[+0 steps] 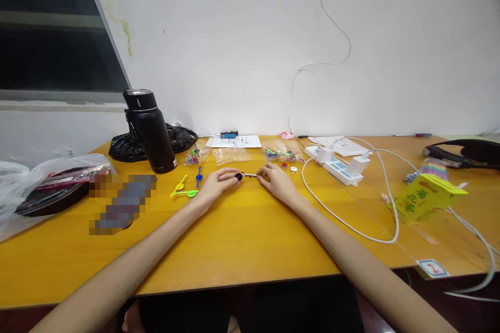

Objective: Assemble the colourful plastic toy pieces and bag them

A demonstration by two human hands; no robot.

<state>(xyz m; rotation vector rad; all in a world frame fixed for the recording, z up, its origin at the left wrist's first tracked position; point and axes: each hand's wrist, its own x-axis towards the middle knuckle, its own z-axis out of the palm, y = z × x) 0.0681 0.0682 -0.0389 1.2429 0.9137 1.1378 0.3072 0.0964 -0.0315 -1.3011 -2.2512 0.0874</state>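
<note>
Left hand [217, 184]: pinching black disc [238, 177] at fingertips | right hand [276, 182]: pinching thin rod [250, 175] | rod between hands

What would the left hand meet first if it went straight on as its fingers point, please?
Past the black round piece it holds, the left hand would probably meet the thin rod, then the right hand; depth is unclear.

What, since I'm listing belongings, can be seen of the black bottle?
The black bottle looks like coated metal: cylindrical body, silvery ring beneath a closed lid, loop at left, small pale label near the base. It stands upright on the table in front of a black plastic bag; whether they touch is unclear.
</note>
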